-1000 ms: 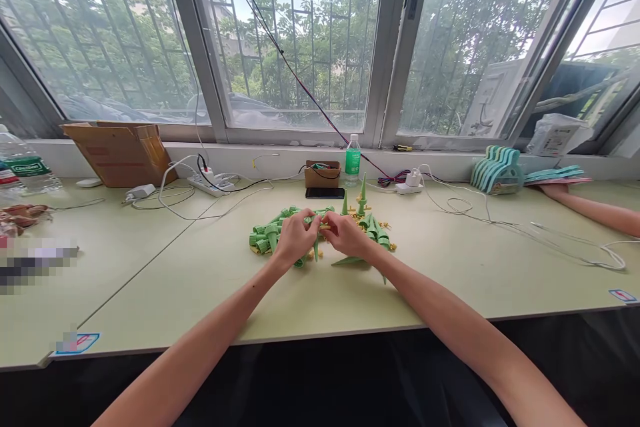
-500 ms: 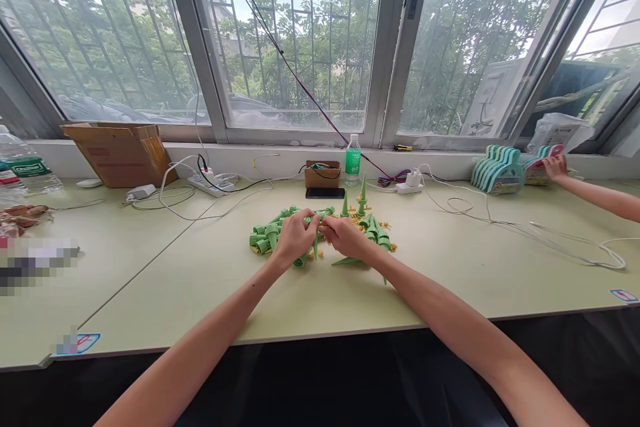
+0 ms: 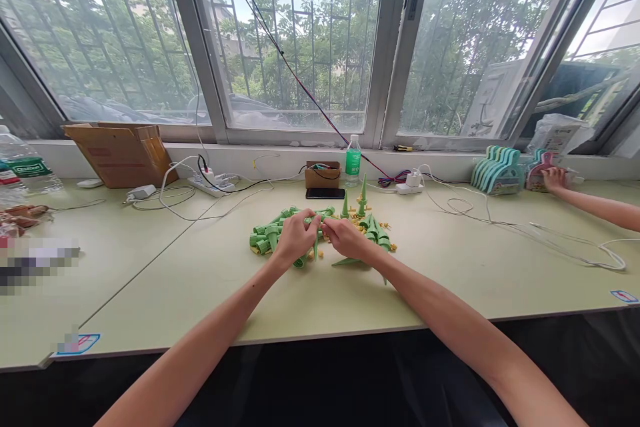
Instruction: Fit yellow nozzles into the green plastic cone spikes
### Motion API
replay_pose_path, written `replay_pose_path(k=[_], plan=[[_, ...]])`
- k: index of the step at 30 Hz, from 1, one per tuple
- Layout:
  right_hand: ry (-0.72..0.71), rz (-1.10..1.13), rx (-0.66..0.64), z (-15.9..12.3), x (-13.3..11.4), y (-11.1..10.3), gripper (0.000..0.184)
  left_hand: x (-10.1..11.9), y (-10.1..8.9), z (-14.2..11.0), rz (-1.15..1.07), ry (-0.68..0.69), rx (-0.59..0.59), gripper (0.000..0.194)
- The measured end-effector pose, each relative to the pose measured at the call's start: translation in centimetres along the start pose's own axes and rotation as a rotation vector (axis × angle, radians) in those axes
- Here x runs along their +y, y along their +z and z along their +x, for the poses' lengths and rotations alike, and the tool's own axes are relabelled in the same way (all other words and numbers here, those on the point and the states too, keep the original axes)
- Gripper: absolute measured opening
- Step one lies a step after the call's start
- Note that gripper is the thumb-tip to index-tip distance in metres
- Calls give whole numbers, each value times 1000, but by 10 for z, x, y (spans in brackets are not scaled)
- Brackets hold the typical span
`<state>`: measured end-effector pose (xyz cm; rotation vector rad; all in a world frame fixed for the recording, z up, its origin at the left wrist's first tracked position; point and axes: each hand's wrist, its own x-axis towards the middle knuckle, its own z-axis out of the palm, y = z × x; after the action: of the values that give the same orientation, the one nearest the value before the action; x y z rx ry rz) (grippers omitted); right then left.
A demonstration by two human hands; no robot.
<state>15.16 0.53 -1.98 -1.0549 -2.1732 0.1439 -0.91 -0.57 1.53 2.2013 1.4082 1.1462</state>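
Above the counter [image 3: 310, 307], our left hand [image 3: 295, 237] pinches a green spike [image 3: 316, 251] near its top—likely light, stiff plastic, best held there; our right hand [image 3: 346, 235] bunches its fingers alongside—whether holding anything, we cannot tell.

Both forearms reach forward and slant inward from the bottom corners. The left hand [image 3: 299, 235] and right hand [image 3: 344, 235] meet fingertip to fingertip, pinched closed, fingers curled, knuckles up, each wrist lying behind its own fingers and farther out to the side.
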Motion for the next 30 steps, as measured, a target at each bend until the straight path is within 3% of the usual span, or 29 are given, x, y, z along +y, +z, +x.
replay_pose_path(k=[9,18,30], plan=[[16,58,71,1,-7,-3,28,-2,1,1,-56,-40,29,27],[-2,143,137,1,-11,-4,17,2,1,1,-176,-101,93,31],[-73,87,191,4,-7,-6,21,0,1,6,-634,-302,-9,29]])
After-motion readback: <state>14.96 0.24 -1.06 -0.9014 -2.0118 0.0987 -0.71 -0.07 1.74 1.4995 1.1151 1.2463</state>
